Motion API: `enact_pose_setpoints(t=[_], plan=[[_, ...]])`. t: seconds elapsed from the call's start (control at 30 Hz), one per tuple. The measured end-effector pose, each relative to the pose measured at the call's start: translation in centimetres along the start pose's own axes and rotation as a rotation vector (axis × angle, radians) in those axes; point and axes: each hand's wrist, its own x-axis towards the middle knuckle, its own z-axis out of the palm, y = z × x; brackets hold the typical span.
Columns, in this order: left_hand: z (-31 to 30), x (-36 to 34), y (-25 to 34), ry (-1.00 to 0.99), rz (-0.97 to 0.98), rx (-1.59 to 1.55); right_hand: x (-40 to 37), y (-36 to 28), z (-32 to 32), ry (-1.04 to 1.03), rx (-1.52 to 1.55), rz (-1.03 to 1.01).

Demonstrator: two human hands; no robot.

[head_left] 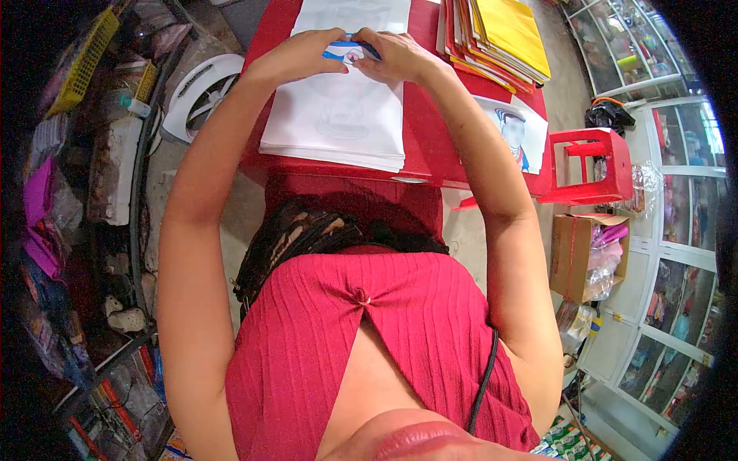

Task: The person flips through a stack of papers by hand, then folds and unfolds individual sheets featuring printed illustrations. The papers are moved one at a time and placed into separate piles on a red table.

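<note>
Both hands meet over the far part of a red table [423,115]. Between them is a small blue and white printed piece [347,52], held at its left by my left hand [311,58] and at its right by my right hand [390,58]. Fingers and thumbs of both hands press on its edges. Below the hands lies a stack of white paper sheets [334,115] with faint printing showing through. A printed sheet with a blue drawing [511,131] rests to the right, partly behind my right forearm.
Yellow and red folders [511,38] are piled at the table's back right. A red plastic stool [592,169] and a cardboard box [573,257] stand on the right, before glass cabinets [680,207]. Cluttered shelves [115,169] and a white fan-like object [201,96] are on the left.
</note>
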Motion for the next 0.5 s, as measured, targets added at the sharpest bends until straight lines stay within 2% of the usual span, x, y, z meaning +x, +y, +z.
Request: enact_pose_setpoints(t=[0.07,0.2,0.3,0.37,0.43,0.5], plan=[[-0.5,0.2,0.2,-0.033,-0.029,0.042,0.1,-0.3,-0.6,-0.091,0.019,0.072],[-0.4,0.6,-0.3,-0.066,-0.046,0.086,0.0,-0.6,-1.0,-0.117,-0.013,0.15],[-0.2,0.0,-0.6,0.017,-0.037,0.084,-0.2,0.0,-0.9,-0.096,-0.111,0.156],[0.2,-0.6,-1.0,0.076,-0.062,0.118,-0.9,0.0,-0.4,0.03,-0.14,0.178],[0.4,-1.2,-0.8,0.136,-0.089,0.15,-1.8,-0.1,-0.3,0.059,-0.179,0.191],[0.1,-1.8,-0.1,0.153,-0.185,0.327,-2.0,-0.3,-0.2,0.089,-0.218,0.201]])
